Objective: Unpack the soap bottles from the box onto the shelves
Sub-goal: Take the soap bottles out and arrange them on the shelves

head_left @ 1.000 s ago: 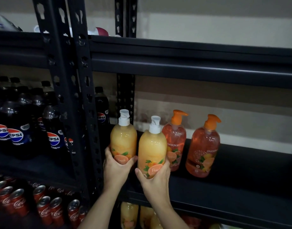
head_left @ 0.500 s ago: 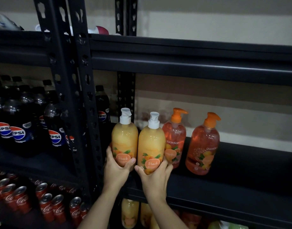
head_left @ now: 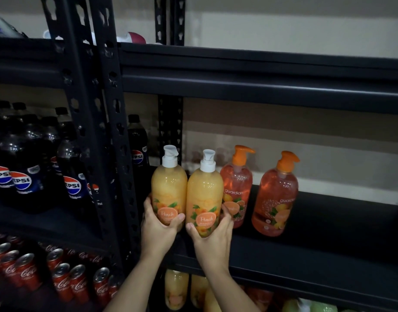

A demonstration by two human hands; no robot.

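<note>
Two yellow peach soap bottles with white pumps stand side by side at the left end of the black shelf (head_left: 306,248). My left hand (head_left: 157,230) grips the base of the left peach bottle (head_left: 168,188). My right hand (head_left: 212,237) grips the base of the right peach bottle (head_left: 204,192). The two bottles touch each other. To their right stand two orange soap bottles with orange pumps, one (head_left: 237,188) close behind the right peach bottle and one (head_left: 275,197) further right. The box is out of view.
Black perforated uprights (head_left: 112,154) divide the shelving. Pepsi bottles (head_left: 24,172) fill the left bay, with Coca-Cola cans (head_left: 65,280) below. More soap bottles (head_left: 175,289) sit on the shelf beneath. The shelf's right part is bare. A beam (head_left: 261,86) runs overhead.
Both hands have pushed the two peach bottles further back onto the shelf and brought them together until they touch. The right bottle went from tilted and lifted to upright.
</note>
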